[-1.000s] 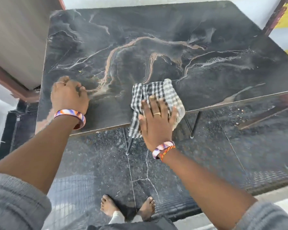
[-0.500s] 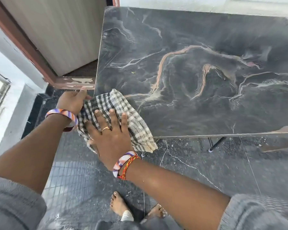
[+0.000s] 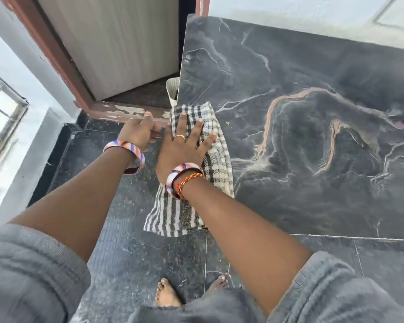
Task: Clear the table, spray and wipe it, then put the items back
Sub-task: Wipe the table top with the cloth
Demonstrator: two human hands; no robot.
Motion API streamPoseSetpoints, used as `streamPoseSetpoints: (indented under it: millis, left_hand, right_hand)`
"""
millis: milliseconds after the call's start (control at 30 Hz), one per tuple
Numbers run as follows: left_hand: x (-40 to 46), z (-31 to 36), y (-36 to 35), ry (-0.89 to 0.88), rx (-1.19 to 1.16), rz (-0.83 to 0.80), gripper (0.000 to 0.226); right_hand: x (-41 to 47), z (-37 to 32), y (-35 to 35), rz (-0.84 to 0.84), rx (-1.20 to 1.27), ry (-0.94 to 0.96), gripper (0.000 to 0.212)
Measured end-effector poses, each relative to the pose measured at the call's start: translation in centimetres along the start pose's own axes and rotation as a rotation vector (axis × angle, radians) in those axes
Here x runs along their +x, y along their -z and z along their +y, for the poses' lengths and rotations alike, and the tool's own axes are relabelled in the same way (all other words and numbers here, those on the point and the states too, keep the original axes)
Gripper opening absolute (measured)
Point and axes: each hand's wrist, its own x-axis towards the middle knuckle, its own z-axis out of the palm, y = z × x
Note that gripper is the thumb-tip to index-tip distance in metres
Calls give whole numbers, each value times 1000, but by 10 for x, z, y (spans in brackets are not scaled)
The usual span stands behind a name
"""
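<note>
Right hand [image 3: 184, 145], fingers spread flat, presses checked cloth [image 3: 217, 145] on marble table [image 3: 313, 141] edge; left hand [image 3: 139, 131] apparently cupped beside it, grip unclear.

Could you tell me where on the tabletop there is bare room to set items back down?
The table is bare from the cloth rightward to the frame's edge and back to the wall. Only the near-left corner is crowded: the right hand presses the cloth there, the left hand beside it.

The table [image 3: 313, 148] runs off the right edge; left hand [image 3: 139, 132] fingertips hidden.
</note>
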Motion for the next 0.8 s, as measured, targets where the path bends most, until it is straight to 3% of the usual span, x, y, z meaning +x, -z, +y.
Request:
streamPoseSetpoints:
  millis: [100,400,800]
  left_hand:
    - [12,7,-10,-13,-18,30,48]
    - [68,78,-43,-260,311,367,28]
    - [135,142,-96,-413,710,444,44]
  right_hand:
    - [45,10,12,10,-13,26,77]
    - [210,48,49,34,-62,212,58]
    - [380,83,84,19,-28,343,55]
